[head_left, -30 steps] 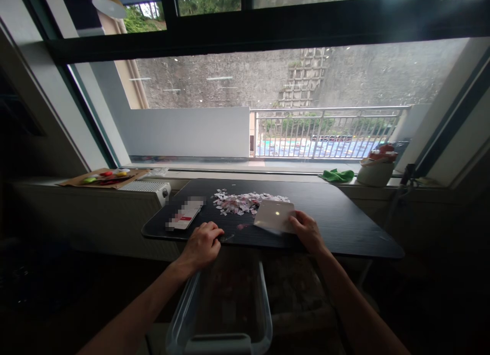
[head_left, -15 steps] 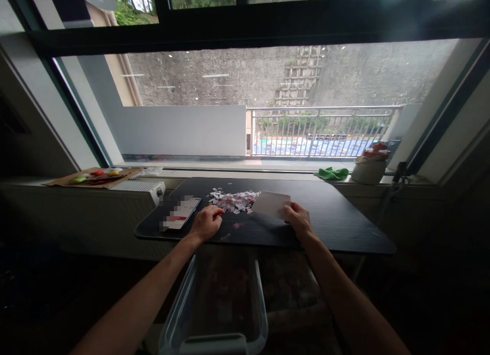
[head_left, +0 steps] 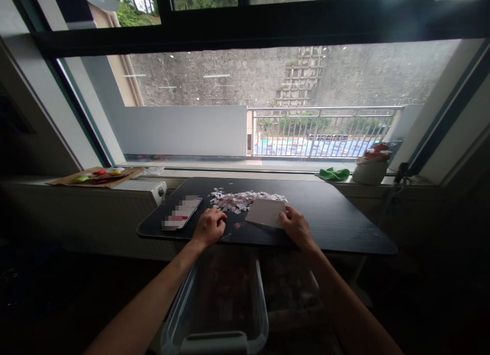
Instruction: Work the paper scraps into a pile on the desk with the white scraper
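My right hand (head_left: 296, 225) pinches the right edge of a flat, pale card with rounded corners (head_left: 265, 213). The card is tilted over the front right part of a heap of small torn paper pieces (head_left: 231, 201), hiding some of them. My left hand (head_left: 210, 226) rests near the table's front edge, just in front of the heap, with its fingers curled in and nothing visible in them. Left of that hand lies a phone-like flat object (head_left: 187, 212), partly blurred out. A small reddish scrap (head_left: 238, 225) sits between my hands.
Below the dark table (head_left: 325, 212) stands a clear plastic bin (head_left: 264, 314), with a second dim container to its right. A green cloth (head_left: 334, 174) and a pale pot-like container (head_left: 369, 170) are on the right sill. Cardboard with colourful items (head_left: 61, 180) lies on the left.
My right hand has drawn the card slightly left and towards me, uncovering paper pieces behind it. My left hand has shifted slightly to the right and nearer.
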`<state>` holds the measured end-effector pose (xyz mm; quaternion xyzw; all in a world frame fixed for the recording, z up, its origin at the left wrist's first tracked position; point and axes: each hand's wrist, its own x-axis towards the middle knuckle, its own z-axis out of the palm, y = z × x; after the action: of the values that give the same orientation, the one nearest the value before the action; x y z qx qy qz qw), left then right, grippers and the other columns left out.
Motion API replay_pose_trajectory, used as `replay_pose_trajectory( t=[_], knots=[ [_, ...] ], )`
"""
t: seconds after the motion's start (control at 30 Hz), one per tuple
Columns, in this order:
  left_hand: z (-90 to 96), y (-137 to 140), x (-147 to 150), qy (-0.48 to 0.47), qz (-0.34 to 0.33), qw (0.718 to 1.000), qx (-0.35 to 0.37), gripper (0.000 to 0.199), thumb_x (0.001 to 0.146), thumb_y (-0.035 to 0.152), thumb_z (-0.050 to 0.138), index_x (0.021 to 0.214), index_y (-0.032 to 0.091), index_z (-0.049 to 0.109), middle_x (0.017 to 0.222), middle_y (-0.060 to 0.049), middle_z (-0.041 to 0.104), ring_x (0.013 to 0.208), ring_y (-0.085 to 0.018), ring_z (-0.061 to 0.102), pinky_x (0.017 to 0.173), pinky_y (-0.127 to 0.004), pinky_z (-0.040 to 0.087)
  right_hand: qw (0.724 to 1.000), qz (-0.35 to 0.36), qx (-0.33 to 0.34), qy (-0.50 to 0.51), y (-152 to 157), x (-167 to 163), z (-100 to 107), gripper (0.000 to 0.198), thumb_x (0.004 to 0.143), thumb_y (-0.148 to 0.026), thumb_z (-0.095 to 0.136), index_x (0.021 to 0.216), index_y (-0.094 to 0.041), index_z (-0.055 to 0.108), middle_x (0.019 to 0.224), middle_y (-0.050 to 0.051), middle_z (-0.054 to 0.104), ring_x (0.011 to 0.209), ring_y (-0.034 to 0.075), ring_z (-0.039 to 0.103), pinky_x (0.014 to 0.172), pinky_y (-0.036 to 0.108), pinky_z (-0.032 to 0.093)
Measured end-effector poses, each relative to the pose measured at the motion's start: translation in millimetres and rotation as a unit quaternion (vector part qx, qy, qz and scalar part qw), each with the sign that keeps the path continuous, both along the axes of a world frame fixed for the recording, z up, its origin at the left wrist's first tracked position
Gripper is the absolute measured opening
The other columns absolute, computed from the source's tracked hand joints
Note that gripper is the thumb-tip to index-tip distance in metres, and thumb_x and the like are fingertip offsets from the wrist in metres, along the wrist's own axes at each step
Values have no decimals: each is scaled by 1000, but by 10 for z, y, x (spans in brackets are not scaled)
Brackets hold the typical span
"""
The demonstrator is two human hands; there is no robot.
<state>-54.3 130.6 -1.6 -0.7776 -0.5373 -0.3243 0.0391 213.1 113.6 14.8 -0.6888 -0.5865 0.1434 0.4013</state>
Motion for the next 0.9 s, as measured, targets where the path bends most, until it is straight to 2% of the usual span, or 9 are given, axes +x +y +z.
replay_pose_trajectory(
  t=[0.13, 0.27, 0.33, 0.4, 0.5, 0.57, 0.63, 0.8, 0.9],
  knots=[
    [-7, -7, 5, -5, -1, 1000, 2, 21, 70, 13, 47, 76, 20, 65, 83, -5, 61, 83, -19, 52, 80, -33, 43, 995, 6, -40, -92, -133, 206, 141, 38, 78, -36, 46, 108, -19, 62, 91, 8, 70, 87, 26, 62, 70, 32, 41],
    [0, -13, 16, -2, 1, 1000, 1, 20, 70, 13, 46, 75, 19, 65, 83, -5, 61, 83, -19, 52, 79, -33, 43, 985, 35, -58, -158, -586, 396, 293, 28, 81, -34, 43, 97, -23, 63, 82, 3, 70, 80, 22, 63, 67, 29, 39],
    [3, -13, 19, 2, 2, 1000, 3, 20, 71, 13, 46, 75, 19, 64, 83, -5, 61, 82, -19, 52, 79, -33, 43, 968, 81, -111, -209, -832, 419, 312, 27, 83, -35, 40, 89, -24, 64, 80, 3, 70, 78, 22, 64, 64, 29, 38],
    [1, -12, 18, 5, 2, 1000, 8, 19, 71, 13, 46, 74, 19, 64, 82, -4, 61, 81, -19, 52, 78, -33, 43, 937, 104, -183, -278, -996, 394, 268, 26, 82, -36, 41, 84, -22, 63, 81, 6, 70, 80, 25, 63, 62, 30, 36],
    [-10, -3, 11, 13, 1, 1000, 18, 19, 71, 13, 47, 74, 19, 64, 82, -4, 61, 80, -19, 52, 78, -33, 44, 899, 146, -244, -334, -1042, 356, 137, 20, 78, -29, 46, 86, -16, 60, 89, 13, 68, 84, 28, 63, 63, 31, 35],
    [-18, 3, 7, 15, 2, 1000, 22, 18, 71, 13, 47, 74, 19, 64, 81, -4, 61, 80, -19, 52, 77, -33, 44, 889, 171, -270, -327, -1007, 404, 60, 18, 74, -19, 45, 83, -15, 60, 90, 14, 68, 84, 27, 63, 63, 29, 36],
    [-21, 6, 8, 15, 4, 1000, 22, 18, 70, 13, 47, 74, 20, 64, 82, -4, 61, 80, -19, 52, 77, -32, 44, 898, 197, -266, -290, -1002, 526, 11, 20, 73, -14, 42, 80, -15, 60, 88, 12, 68, 83, 24, 63, 63, 28, 36],
    [-6, -3, 30, 19, 11, 1000, 14, 18, 71, 14, 47, 75, 19, 64, 82, -4, 61, 81, -19, 52, 78, -33, 43, 926, 241, -256, -137, -1212, 824, -101, 19, 73, -18, 44, 81, -18, 61, 82, 4, 67, 74, 18, 60, 62, 24, 38],
    [-1, -9, 36, 25, 17, 999, 14, 17, 71, 14, 48, 75, 19, 64, 83, -4, 61, 81, -19, 52, 78, -33, 43, 937, 214, -259, -99, -1303, 784, -194, 19, 73, -18, 44, 82, -18, 61, 81, 3, 67, 73, 17, 59, 62, 24, 39]
  ],
)
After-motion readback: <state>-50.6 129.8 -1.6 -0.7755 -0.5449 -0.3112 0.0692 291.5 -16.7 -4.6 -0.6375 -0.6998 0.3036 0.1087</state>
